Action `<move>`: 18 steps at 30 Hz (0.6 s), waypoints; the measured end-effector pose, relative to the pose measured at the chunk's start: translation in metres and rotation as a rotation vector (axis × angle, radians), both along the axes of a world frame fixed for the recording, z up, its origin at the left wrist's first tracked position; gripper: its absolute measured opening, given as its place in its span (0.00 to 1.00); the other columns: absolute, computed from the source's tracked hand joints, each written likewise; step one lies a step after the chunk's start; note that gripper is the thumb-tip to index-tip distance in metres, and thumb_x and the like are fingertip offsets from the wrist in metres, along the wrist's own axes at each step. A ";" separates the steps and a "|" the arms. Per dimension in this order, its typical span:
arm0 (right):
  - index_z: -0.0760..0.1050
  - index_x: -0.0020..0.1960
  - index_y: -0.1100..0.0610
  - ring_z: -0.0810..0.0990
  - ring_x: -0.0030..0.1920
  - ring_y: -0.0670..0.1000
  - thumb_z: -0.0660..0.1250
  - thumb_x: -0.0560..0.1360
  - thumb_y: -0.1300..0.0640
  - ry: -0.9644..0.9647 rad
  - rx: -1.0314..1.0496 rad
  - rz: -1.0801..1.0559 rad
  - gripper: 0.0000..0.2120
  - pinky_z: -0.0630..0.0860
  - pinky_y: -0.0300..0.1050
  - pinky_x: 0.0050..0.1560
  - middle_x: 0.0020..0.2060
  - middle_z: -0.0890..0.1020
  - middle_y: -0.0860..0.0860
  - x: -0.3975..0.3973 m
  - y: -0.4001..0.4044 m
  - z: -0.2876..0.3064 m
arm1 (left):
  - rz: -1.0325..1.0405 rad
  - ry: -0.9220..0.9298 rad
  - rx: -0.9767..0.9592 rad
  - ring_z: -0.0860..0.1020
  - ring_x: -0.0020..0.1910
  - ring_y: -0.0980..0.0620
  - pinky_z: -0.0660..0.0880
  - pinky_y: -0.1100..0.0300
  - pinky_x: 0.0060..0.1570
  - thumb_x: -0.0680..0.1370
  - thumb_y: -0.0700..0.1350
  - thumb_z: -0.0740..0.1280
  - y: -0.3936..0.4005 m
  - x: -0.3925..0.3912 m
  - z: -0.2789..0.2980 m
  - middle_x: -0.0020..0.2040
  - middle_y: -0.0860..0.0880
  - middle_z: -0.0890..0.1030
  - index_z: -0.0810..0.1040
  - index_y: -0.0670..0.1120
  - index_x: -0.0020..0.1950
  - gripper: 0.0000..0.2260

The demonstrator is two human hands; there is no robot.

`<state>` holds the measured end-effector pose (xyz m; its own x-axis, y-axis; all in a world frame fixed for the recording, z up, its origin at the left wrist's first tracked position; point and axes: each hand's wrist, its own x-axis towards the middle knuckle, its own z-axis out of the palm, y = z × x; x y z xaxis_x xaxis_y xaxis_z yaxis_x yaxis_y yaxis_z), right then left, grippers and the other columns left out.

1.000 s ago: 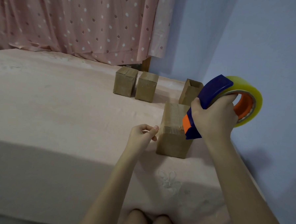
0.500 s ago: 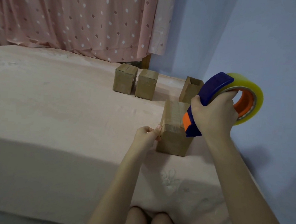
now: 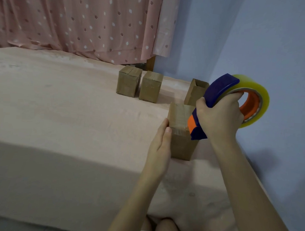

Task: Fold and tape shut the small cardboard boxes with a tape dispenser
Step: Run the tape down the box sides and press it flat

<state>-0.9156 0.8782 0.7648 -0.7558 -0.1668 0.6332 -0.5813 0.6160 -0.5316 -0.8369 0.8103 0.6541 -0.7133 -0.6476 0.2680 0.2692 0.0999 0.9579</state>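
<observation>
Two hands: left fingers flat against box, dispenser gripped.

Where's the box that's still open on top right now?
The open box stands far right in the head view, near the blue wall, just behind the box being taped and right of the two closed boxes.

Home bedroom: pink-sheeted bed, dotted pink curtain, blue wall.
</observation>
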 end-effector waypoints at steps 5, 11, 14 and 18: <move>0.59 0.68 0.62 0.78 0.53 0.55 0.68 0.74 0.52 -0.008 -0.004 -0.001 0.30 0.72 0.43 0.45 0.57 0.77 0.56 0.000 0.001 -0.001 | 0.006 0.011 0.059 0.62 0.61 0.76 0.60 0.85 0.53 0.84 0.50 0.49 0.009 -0.004 -0.007 0.69 0.62 0.63 0.57 0.50 0.77 0.21; 0.59 0.68 0.62 0.78 0.54 0.55 0.68 0.74 0.52 -0.002 -0.010 0.012 0.29 0.72 0.43 0.46 0.57 0.77 0.57 0.001 0.002 0.000 | 0.232 -0.161 -0.722 0.61 0.72 0.60 0.55 0.67 0.69 0.82 0.52 0.51 -0.006 -0.001 0.009 0.72 0.54 0.67 0.63 0.47 0.75 0.22; 0.59 0.68 0.62 0.77 0.55 0.56 0.68 0.75 0.51 0.011 -0.003 0.014 0.29 0.73 0.44 0.48 0.58 0.76 0.57 0.002 0.003 0.000 | 0.246 -0.250 -1.113 0.68 0.71 0.49 0.57 0.57 0.71 0.81 0.53 0.47 -0.011 -0.008 0.013 0.66 0.46 0.76 0.73 0.43 0.69 0.25; 0.59 0.69 0.61 0.77 0.56 0.55 0.68 0.74 0.52 0.013 -0.037 0.042 0.30 0.75 0.45 0.50 0.59 0.75 0.57 0.001 0.005 -0.001 | 0.276 -0.322 -1.224 0.73 0.66 0.47 0.68 0.53 0.66 0.80 0.53 0.49 -0.014 -0.011 0.009 0.63 0.47 0.79 0.76 0.44 0.65 0.24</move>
